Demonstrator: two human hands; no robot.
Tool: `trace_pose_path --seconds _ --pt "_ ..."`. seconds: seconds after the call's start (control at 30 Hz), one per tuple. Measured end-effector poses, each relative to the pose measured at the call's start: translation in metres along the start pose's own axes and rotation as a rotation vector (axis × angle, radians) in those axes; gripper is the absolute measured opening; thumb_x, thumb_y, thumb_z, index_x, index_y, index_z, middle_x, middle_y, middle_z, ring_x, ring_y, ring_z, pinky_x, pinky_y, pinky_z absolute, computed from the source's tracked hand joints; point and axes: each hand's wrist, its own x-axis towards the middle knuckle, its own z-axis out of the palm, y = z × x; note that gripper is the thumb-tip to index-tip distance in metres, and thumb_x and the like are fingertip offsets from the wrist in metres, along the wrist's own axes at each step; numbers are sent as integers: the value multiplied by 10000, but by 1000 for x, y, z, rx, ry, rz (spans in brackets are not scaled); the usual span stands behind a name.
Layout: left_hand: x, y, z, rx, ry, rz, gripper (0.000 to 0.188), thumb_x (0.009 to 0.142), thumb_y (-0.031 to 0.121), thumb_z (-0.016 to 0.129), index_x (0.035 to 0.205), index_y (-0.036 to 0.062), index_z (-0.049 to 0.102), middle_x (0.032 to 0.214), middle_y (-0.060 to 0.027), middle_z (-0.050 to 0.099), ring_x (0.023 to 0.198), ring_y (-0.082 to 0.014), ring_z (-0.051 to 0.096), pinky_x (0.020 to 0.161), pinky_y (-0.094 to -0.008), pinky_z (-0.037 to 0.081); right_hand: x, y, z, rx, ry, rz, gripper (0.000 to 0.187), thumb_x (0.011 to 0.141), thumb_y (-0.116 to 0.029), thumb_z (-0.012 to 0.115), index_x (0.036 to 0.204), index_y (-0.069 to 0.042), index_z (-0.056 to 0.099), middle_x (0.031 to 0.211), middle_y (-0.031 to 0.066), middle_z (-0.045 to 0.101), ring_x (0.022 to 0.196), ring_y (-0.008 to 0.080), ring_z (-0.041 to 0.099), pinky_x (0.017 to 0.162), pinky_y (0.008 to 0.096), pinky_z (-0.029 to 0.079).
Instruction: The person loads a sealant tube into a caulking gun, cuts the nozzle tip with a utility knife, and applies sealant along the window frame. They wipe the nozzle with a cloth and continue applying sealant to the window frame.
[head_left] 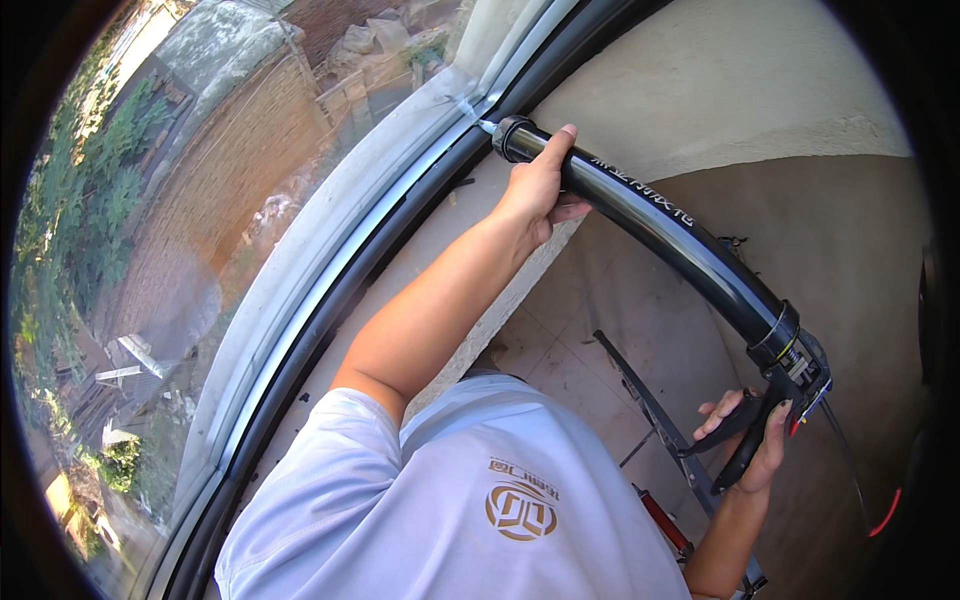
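Note:
A long black caulking gun (680, 235) slants across the view, its front end at the upper middle and its handle at the lower right. My left hand (543, 185) grips the barrel just behind the front cap, with the thumb over the top. The pale nozzle (487, 126) points at the corner of the window frame (390, 215), close to the glass; whether it touches cannot be made out. Around the trigger and handle (745, 440) my right hand (757, 447) is closed, its fingers partly hidden behind the black levers.
Beyond the window glass (270, 210) lie a brick wall and green plants. A pale sill (455, 225) runs along the frame. Below, a long dark metal bar (650, 405) and a red-bodied tool (662, 520) stand near the tiled floor. A red-tipped cord (885, 513) hangs at the right.

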Motion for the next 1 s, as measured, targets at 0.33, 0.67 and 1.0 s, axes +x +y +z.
trace_pose_path --seconds 0.33,0.67,1.0 --pt "-11 -3 -7 -51 -17 -19 502 963 581 671 1083 94 639 936 -54 735 810 -179 741 831 -384 618 -3 -7 -8 13 -109 -19 522 1095 -556 431 1253 -73 551 947 116 633 764 277 704 975 465 488" --pt "-19 -3 -8 -72 -9 -28 506 951 594 689 1089 111 630 963 -50 730 845 -185 740 858 -387 602 -7 -18 -13 -15 -122 51 549 1071 -589 466 1255 -74 514 946 108 623 745 262 701 989 467 492" --pt "-22 -6 -9 -77 36 -25 500 983 596 635 1038 99 646 922 -50 750 782 -180 756 742 -358 628 -11 -18 -16 -17 -107 72 553 1055 -601 490 1243 -81 520 932 106 612 702 254 694 930 462 501"
